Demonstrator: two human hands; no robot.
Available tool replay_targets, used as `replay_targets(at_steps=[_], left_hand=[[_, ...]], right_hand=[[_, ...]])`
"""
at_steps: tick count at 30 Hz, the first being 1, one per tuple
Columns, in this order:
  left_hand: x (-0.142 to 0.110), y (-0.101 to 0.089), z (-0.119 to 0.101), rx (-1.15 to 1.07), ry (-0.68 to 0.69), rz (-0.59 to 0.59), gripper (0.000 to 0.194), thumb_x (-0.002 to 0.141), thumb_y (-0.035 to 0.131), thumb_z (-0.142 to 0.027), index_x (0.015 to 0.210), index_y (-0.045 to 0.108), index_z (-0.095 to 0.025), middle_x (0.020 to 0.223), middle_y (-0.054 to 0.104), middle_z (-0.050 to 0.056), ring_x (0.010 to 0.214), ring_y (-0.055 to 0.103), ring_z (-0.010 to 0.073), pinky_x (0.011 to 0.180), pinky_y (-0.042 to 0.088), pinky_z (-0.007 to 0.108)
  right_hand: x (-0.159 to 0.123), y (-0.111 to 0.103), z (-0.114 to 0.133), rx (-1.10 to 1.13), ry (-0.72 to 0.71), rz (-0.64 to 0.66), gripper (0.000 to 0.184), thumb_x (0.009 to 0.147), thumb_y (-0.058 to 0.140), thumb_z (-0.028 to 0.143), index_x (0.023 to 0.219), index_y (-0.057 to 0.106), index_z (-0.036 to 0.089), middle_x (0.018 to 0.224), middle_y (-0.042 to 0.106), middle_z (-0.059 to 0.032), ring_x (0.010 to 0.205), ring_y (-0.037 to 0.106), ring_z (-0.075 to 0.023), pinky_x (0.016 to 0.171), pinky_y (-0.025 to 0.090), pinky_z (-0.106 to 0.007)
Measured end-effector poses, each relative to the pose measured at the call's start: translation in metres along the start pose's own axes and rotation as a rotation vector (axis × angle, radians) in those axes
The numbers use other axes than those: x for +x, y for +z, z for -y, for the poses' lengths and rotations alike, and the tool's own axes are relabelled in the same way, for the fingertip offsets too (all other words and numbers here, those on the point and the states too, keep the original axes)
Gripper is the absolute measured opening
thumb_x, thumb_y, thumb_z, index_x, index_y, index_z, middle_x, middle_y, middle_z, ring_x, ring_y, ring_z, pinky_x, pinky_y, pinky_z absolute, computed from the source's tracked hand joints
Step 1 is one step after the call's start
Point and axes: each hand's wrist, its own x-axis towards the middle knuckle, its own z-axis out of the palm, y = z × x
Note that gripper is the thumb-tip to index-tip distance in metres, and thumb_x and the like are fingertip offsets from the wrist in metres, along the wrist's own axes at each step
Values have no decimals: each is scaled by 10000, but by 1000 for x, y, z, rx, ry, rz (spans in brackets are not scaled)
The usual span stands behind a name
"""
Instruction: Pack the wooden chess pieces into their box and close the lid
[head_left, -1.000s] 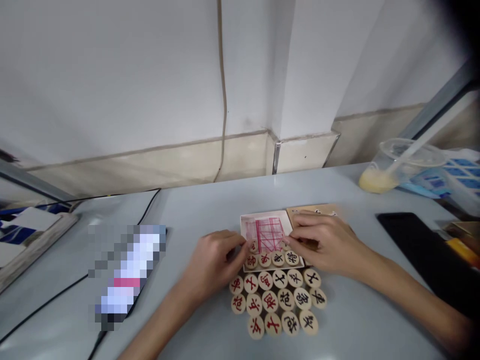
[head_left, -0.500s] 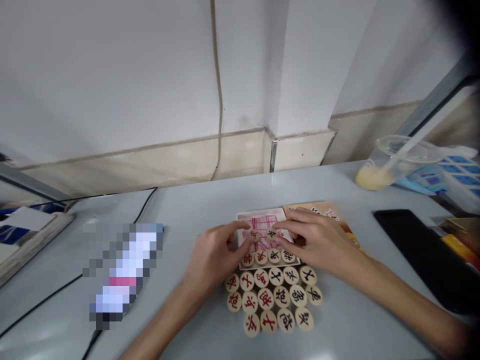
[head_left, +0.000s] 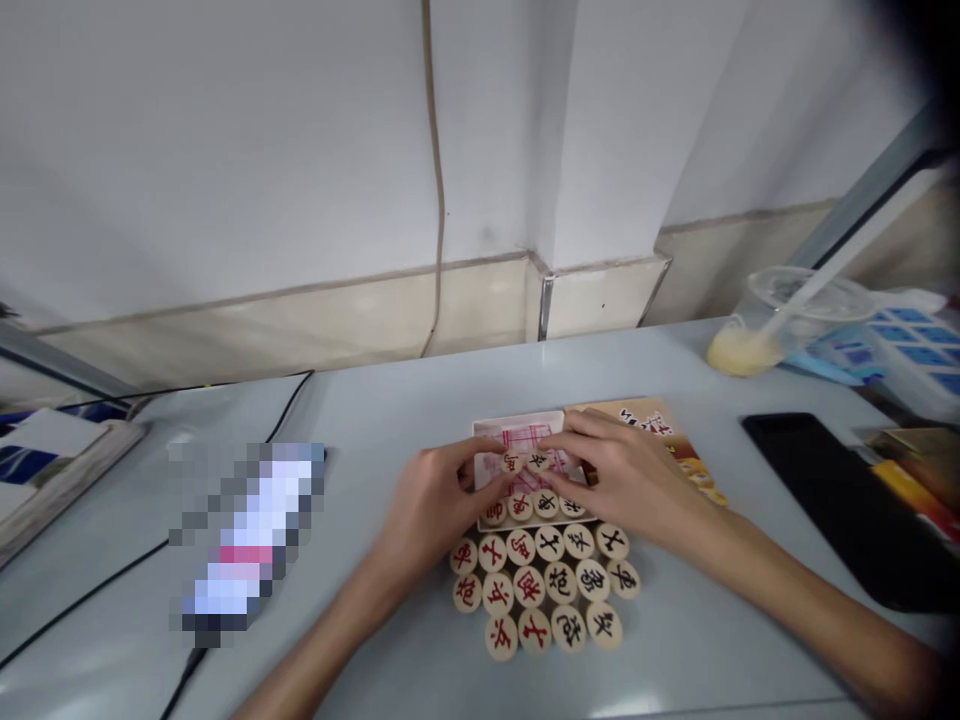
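Observation:
Over an open white box, my left hand pinches a Chinese chess piece with a red character between thumb and fingers. Right beside it, my right hand has its fingertips closed on a black-character chess piece. The two pieces are side by side, touching or nearly so. A folded sheet with red grid lines lies inside the box. Along the box's near side stands a row of pieces, partly hidden by my hands. In front, several more pieces form rows on the table.
A printed box lid lies under my right hand. Farther right are a black phone and a plastic cup with a straw. On the left lie a lit, pixelated phone with a cable. A wall stands behind.
Both hands have brought their two pieces closer together above the box, the right hand moving slightly left. The view has shifted a little. The rows in front keep their arrangement.

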Motion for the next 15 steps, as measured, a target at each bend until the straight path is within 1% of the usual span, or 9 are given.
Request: replay_targets(at_steps=[3,5,9,13,15], left_hand=[[-4,-1,-1,-34,44,-14,288,894,683,-361,1141,720,-217,622,555,-51,531,467,92,521,359,217],[-7,0,-1,-71,80,-22,277,907,680,-365,1135,709,-210,662,570,-39,559,481,94,535,389,218],[-15,2,1,-166,116,-13,237,916,684,-353,1093,686,-196,710,578,-29,585,488,90,547,424,214],[-17,1,1,-196,118,0,201,888,692,-288,1063,664,-191,779,613,-22,589,489,79,550,437,210],[-17,-1,0,-212,126,21,197,879,699,-269,1057,657,-194,815,626,-19,597,489,76,556,441,211]], right_hand=[[-2,-3,3,60,-33,-70,207,967,582,310,1111,699,219,1026,686,-52,917,649,-171,768,526,-311],[-3,-5,4,101,-50,-103,215,973,574,312,1129,687,216,1042,690,-55,905,652,-164,762,530,-304],[-4,-7,6,158,-79,-99,209,970,582,296,1141,668,210,1026,696,-48,937,659,-165,796,541,-303],[-4,-9,8,203,-99,-93,203,961,593,289,1131,673,214,1010,700,-36,872,663,-147,773,548,-296],[-4,-10,9,219,-108,-96,210,954,602,282,1142,671,216,1020,698,-37,885,663,-146,792,550,-296]])
